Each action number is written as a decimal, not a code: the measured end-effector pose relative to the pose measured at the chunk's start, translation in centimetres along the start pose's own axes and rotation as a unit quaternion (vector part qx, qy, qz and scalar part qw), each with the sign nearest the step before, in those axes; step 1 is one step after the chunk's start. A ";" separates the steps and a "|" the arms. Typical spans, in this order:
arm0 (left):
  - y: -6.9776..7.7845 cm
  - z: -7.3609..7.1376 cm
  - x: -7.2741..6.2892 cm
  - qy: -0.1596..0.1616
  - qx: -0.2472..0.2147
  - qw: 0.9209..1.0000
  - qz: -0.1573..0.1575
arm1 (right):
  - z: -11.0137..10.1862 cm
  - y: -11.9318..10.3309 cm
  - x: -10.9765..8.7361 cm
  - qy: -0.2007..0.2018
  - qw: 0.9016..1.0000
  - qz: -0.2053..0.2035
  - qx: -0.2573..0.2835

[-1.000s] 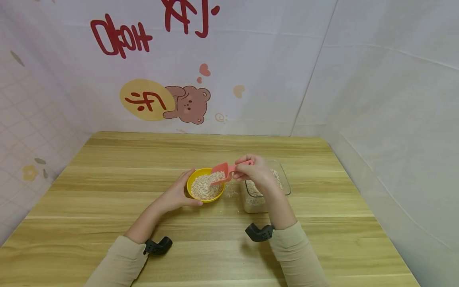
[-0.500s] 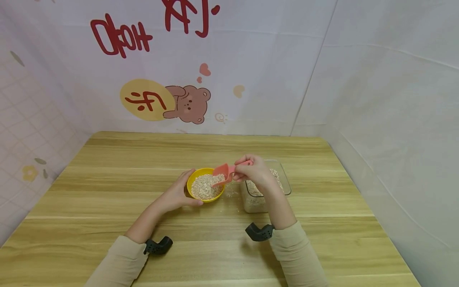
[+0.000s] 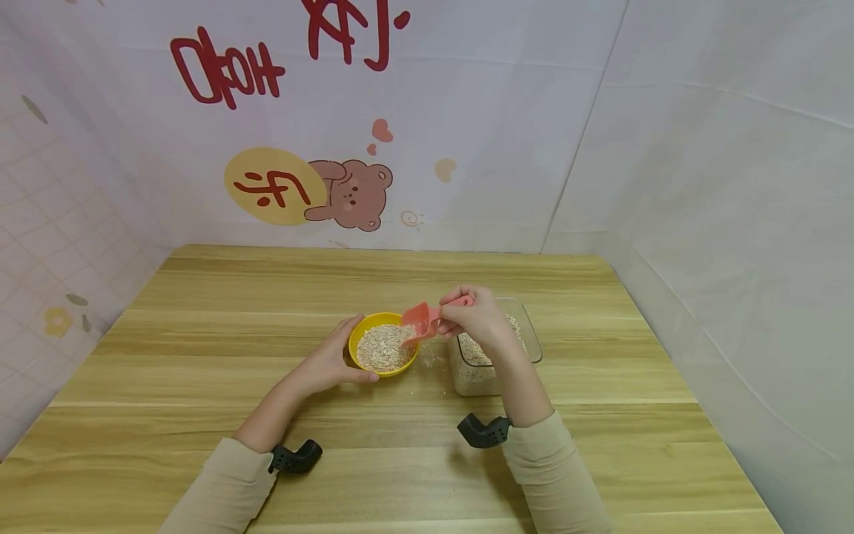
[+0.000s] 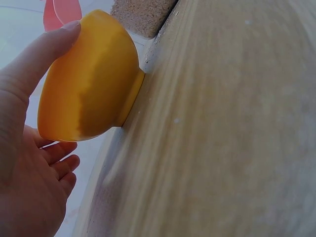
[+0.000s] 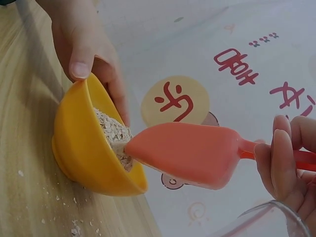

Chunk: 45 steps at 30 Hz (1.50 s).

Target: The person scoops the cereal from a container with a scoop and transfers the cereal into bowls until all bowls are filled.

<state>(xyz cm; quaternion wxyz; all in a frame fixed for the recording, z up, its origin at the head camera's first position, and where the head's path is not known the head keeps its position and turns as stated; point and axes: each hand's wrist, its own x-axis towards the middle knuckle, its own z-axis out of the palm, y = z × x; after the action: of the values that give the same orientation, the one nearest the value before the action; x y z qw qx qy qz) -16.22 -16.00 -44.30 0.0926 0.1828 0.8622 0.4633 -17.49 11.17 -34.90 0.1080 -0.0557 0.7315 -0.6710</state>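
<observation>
On the table in the head view stands a yellow bowl (image 3: pixel 365 324) with rolled oats (image 3: pixel 382 349) in it. My left hand (image 3: pixel 328 365) holds the bowl from the left, thumb at the near side and fingers round the far side. The left wrist view shows the thumb (image 4: pixel 61 42) against the bowl wall. My right hand (image 3: pixel 475 320) grips a pink scoop (image 5: pixel 185 154) by its handle. The scoop is tilted, its lip over the bowl's right rim, close to the oats; its inside looks nearly emptied in the head view.
A clear rectangular container (image 3: pixel 475 383) with more oats stands right of the bowl, partly under my right forearm. Loose flakes (image 3: pixel 432 361) lie between bowl and container. Printed cloth walls (image 3: pixel 494 148) enclose the table (image 3: pixel 373 460) at the back and sides.
Oats have slid from the scoop into the bowl, and the scoop holds visibly less. The right hand has tipped the scoop and drawn it slightly right. The left hand has stayed on the bowl.
</observation>
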 end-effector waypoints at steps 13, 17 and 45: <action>-0.1 0.0 -0.1 0.005 0.004 1.000 0.008 | 0.0 -0.4 -0.3 0.012 1.000 -0.014 -0.008; -0.1 0.0 -0.1 0.006 0.007 1.000 0.009 | -0.1 -0.5 -0.5 0.013 1.000 -0.015 0.000; 1.1 -0.1 0.0 0.035 0.003 0.999 0.018 | -2.1 -0.6 -0.6 0.021 0.996 -0.035 0.078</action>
<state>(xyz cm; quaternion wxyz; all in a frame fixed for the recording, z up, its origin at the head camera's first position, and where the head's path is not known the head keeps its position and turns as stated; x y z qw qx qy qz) -15.98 -15.51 -43.33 0.0535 0.1827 0.8626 0.4686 -17.42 13.31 -34.06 0.0731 -0.0586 0.6764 -0.7305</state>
